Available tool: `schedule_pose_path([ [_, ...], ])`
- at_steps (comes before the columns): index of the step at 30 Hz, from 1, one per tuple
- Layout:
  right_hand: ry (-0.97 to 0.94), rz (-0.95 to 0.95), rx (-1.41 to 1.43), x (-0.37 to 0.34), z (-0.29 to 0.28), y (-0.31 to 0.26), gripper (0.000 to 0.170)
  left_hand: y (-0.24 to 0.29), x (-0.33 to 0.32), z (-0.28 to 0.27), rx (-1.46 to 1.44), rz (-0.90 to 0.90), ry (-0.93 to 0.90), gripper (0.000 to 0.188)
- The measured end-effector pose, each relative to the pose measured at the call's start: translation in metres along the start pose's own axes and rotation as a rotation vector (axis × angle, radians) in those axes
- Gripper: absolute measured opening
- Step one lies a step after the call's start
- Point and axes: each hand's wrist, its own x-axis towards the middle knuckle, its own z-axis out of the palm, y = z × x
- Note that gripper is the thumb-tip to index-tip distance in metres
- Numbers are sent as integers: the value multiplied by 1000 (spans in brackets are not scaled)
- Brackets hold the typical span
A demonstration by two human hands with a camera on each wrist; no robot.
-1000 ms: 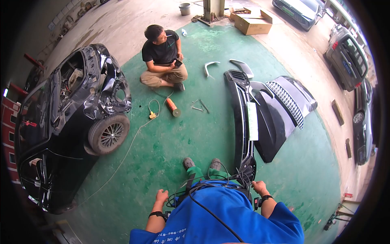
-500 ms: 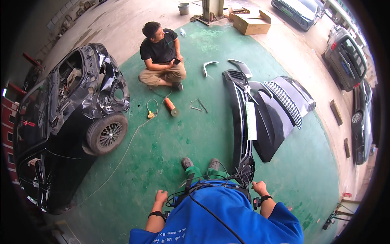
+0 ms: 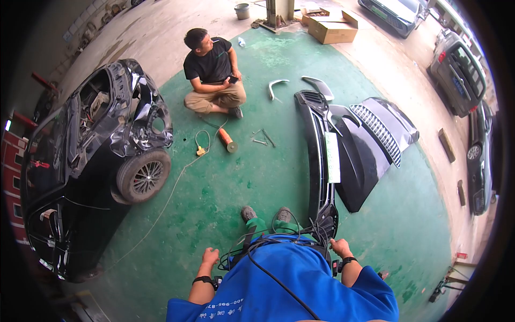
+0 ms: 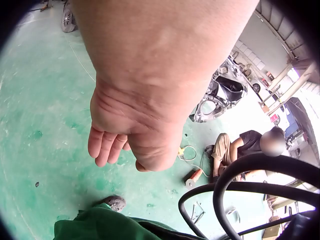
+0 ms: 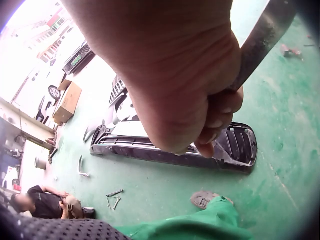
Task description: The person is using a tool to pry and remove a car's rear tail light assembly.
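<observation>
My left hand (image 3: 210, 256) hangs beside the blue shirt in the head view. Its fingers are loosely bent and hold nothing in the left wrist view, where the palm side of the hand (image 4: 137, 125) shows above the green floor. On the other side of the body is my right hand (image 3: 341, 247), near the lower end of a car bumper (image 3: 322, 161). In the right wrist view the right hand (image 5: 200, 105) grips a flat, dark metal bar (image 5: 262, 42) that sticks out past the fingers; its other end is hidden.
A person in black (image 3: 212, 67) sits cross-legged on the floor. Near them lie an orange power tool (image 3: 226, 139) and a yellow connector (image 3: 200, 151) on a cord. The damaged black car (image 3: 80, 214) stands left; a hood (image 3: 357, 161) and grille (image 3: 375, 131) lie right. Black cables (image 3: 268, 241) cross my waist.
My left hand and forearm have shifted slightly outward from the body. The right hand stays near the bumper's end, and the seated person keeps nearly the same pose.
</observation>
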Motion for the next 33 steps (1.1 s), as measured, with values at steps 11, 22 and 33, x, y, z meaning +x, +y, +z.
schedule_pose_path([
  [11, -41, 77, 59, 24, 18, 34, 44, 16, -19, 2, 68, 34, 52, 62],
  [22, -15, -28, -8, 23, 14, 40, 38, 23, -52, 12, 131, 43, 49, 61],
  [33, -108, -43, 19, 49, 19, 51, 46, 2, -62, 22, 86, 30, 50, 62],
])
